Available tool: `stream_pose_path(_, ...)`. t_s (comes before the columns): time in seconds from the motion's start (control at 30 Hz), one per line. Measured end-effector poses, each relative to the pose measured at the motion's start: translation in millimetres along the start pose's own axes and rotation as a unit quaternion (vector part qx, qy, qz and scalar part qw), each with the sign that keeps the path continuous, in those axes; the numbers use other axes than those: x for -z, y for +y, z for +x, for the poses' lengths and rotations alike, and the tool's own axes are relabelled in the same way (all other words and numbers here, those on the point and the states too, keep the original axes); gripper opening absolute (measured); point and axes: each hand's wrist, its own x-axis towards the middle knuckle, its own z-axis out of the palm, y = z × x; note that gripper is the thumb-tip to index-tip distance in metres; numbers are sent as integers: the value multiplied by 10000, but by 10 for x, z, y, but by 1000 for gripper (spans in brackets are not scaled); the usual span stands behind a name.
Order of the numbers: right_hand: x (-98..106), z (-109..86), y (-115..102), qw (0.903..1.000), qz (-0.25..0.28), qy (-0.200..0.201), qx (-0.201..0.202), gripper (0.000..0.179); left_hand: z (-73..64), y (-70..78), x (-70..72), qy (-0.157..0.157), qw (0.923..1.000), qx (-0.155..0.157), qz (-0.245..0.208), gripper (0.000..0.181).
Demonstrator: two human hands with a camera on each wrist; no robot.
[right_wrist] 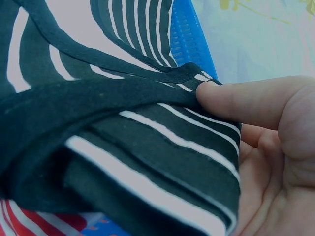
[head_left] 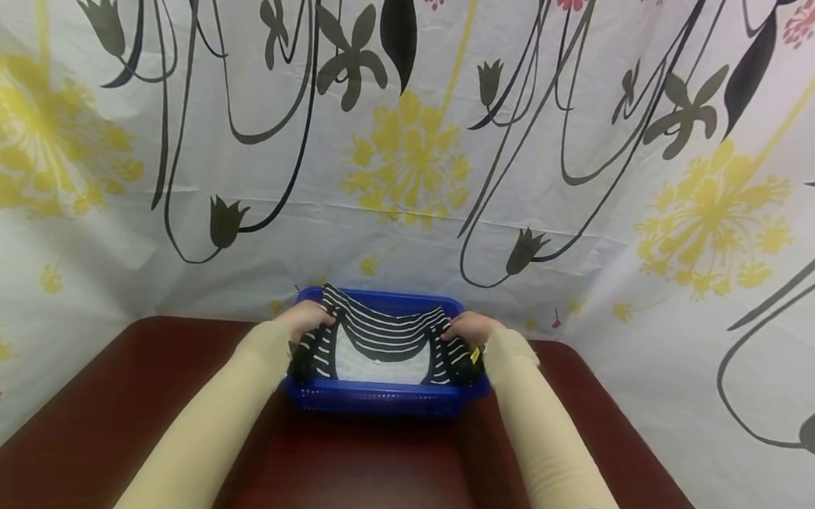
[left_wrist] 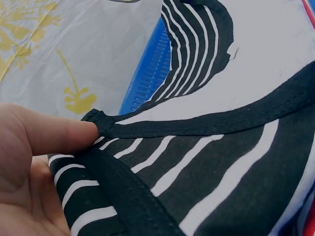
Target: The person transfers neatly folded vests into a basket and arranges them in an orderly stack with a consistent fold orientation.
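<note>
A black-and-white striped garment [head_left: 388, 335] with black trim is stretched between both hands over a blue plastic basket [head_left: 378, 399]. My left hand [head_left: 305, 318] pinches one shoulder corner, thumb on top of the black binding in the left wrist view. The opposite shoulder corner is pinched by my right hand [right_wrist: 275, 128], its thumb pressing the striped cloth against the fingers beneath. A white area shows inside the curved neckline. Beneath the garment, red-and-white striped cloth [right_wrist: 44, 221] peeks out in the right wrist view.
The basket stands at the far end of a dark red table [head_left: 366, 470]. Right behind it hangs a white curtain [head_left: 408, 247] printed with flowers, which also runs along both sides.
</note>
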Motion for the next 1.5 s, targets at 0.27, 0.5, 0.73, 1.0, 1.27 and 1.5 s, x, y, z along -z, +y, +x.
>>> stream_pose_path(0.27,60,251,188,9999,-46,-131,73,57,-73,-1,-28,97,9999,-35,-96,25)
stream_pose_path(0.5,14,162,92,9997,133,49,-199,47,165,-129,3,-17,9992,-126,-381,24)
stream_pose_path(0.73,9,-36,1,9988,474,35,-108,10,1041,-744,186,-477,9930,-443,-986,60)
stream_pose_path(1.0,27,-105,-6,9979,598,-20,-249,27,-197,94,28,-221,9924,58,-1206,42)
stream_pose_path(1.27,68,-219,-14,9958,869,-127,-270,43,-228,39,99,-392,9930,233,-1093,57)
stream_pose_path(1.5,144,-339,-19,9927,1149,-288,-246,43,-318,91,162,-450,9957,222,-784,57)
